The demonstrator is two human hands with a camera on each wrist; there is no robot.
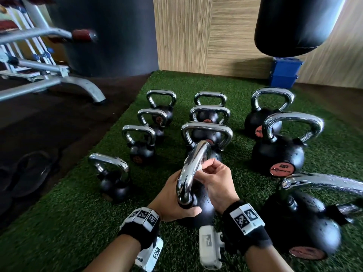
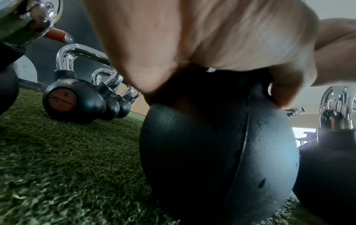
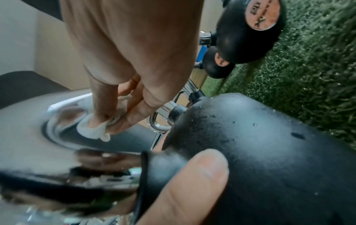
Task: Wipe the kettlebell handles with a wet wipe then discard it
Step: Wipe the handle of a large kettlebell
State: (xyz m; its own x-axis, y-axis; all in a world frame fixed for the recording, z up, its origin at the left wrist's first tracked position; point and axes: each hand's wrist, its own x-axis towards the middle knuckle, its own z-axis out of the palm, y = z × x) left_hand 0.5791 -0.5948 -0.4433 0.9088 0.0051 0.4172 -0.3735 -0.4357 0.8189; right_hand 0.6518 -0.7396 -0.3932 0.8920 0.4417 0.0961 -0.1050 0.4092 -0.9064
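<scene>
Several black kettlebells with chrome handles stand on green turf (image 1: pixel 78 213). The nearest kettlebell (image 1: pixel 204 209) has its chrome handle (image 1: pixel 191 169) edge-on to me. My left hand (image 1: pixel 172 201) grips it at the base of the handle, thumb (image 3: pixel 188 187) lying on the black ball (image 2: pixel 217 152). My right hand (image 1: pixel 214 181) pinches a crumpled white wet wipe (image 3: pixel 94 129) and presses it against the inner side of the handle near its top. In the head view only a sliver of the wipe (image 1: pixel 202 165) shows between the fingers.
Rows of smaller kettlebells (image 1: pixel 208 114) stand behind, larger ones (image 1: pixel 279 150) at the right, one (image 1: pixel 114 177) at the left. A blue bin (image 1: pixel 284 73) sits by the wooden wall, under a black punching bag (image 1: pixel 294 26). A grey machine frame (image 1: pixel 59 81) stands left on dark flooring.
</scene>
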